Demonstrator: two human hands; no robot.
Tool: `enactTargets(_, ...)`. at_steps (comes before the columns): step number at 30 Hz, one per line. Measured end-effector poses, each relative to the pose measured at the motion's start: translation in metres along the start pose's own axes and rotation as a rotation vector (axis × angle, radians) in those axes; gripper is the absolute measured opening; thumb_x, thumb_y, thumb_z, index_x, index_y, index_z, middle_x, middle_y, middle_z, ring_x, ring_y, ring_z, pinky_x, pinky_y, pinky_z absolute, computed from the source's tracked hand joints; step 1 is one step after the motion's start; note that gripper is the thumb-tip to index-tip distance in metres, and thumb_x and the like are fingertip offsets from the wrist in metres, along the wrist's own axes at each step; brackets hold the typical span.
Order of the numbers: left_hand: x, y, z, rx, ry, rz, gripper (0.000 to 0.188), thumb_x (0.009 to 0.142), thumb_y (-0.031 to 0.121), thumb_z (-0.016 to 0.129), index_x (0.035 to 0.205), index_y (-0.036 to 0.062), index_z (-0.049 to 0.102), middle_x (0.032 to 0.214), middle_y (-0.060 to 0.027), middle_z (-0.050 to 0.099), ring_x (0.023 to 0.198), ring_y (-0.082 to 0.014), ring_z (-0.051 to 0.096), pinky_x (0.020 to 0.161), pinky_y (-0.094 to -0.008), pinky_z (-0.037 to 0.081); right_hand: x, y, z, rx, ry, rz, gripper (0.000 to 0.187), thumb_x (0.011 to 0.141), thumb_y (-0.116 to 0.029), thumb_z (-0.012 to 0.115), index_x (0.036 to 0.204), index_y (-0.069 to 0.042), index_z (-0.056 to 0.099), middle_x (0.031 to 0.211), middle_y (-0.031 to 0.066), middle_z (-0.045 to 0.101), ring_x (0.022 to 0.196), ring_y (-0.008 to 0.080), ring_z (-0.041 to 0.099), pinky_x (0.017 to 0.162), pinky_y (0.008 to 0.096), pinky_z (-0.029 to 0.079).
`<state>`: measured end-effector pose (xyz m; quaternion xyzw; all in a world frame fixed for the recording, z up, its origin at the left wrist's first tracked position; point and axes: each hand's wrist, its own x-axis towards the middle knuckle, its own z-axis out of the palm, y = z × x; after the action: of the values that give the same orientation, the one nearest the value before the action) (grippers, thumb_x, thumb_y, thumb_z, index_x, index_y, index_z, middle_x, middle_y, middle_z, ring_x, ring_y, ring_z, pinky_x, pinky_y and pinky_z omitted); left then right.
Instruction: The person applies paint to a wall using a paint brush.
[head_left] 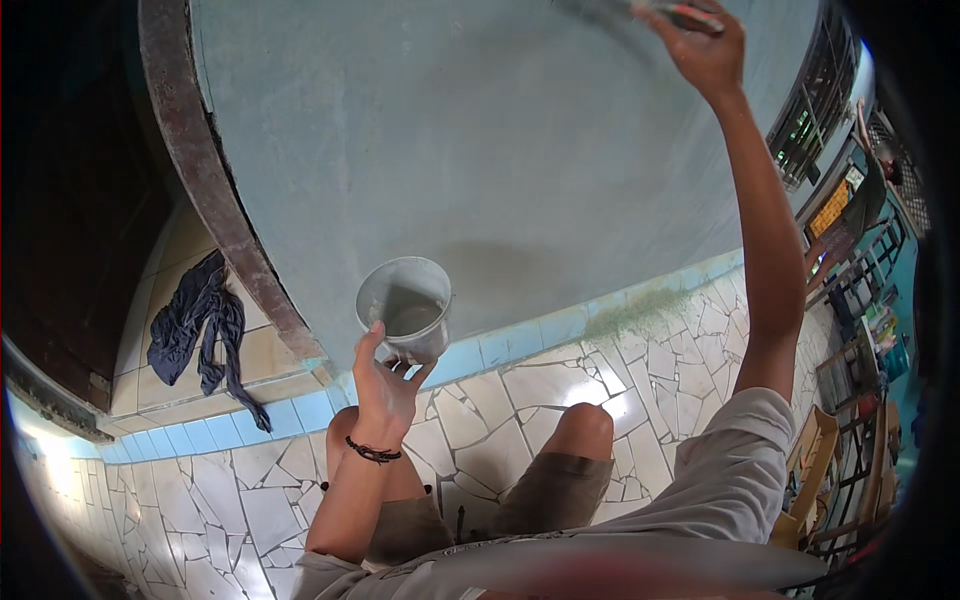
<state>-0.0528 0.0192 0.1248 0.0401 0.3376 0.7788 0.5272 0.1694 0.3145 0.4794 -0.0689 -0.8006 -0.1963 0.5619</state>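
Observation:
My left hand (384, 400) is wrapped round the base of a small light-grey bucket (428, 346), holding it tilted so its mouth faces up toward me. Some grey material shows inside it. Raised high at the upper right, my right hand (708, 55) grips a tool with an orange-red and dark handle (695, 17). The tool's working end reaches left, blurred and partly cut off by the top edge, so its kind is unclear. It is close to the grey-blue wall (450, 160); whether it touches I cannot tell.
A worn brown door frame (195, 165) borders the wall at left, with a dark cloth (200, 320) on the tiled step. Below the wall runs a light-blue tile strip (525, 342) above broken-tile flooring (240, 500). At far right are a person (860, 205), a barred window (805, 125) and wooden furniture (815, 460).

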Motion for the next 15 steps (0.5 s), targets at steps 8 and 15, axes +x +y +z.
enactTargets(8, -0.010, 0.015, 0.003, 0.000, -0.035, 0.027, 0.093, 0.087, 0.046, 0.073, 0.153, 0.0090, 0.018, 0.155, -0.0286, 0.017, 0.147, -0.0415, 0.023, 0.117, -0.0608, 0.034, -0.050, -0.013, 0.059, -0.247, 0.251, -0.417, 0.029, 0.072, -0.006, 0.081, 0.100, -0.005, 0.073, 0.102, 0.0116, 0.077, 0.088, 0.0272, 0.076, 0.072, 0.0325, 0.060)
enactTargets(15, -0.007, 0.027, -0.010, -0.013, -0.032, 0.072, 0.099, 0.089, 0.047, 0.068, 0.160, 0.0135, 0.007, 0.161, -0.0223, 0.012, 0.151, -0.0408, 0.016, 0.119, -0.0640, 0.027, -0.242, -0.103, 0.093, -0.022, -0.196, -0.425, 0.020, 0.064, -0.010, 0.077, 0.081, -0.013, 0.066, 0.116, 0.0142, 0.073, 0.098, 0.0287, 0.075, 0.075, 0.0380, 0.063)
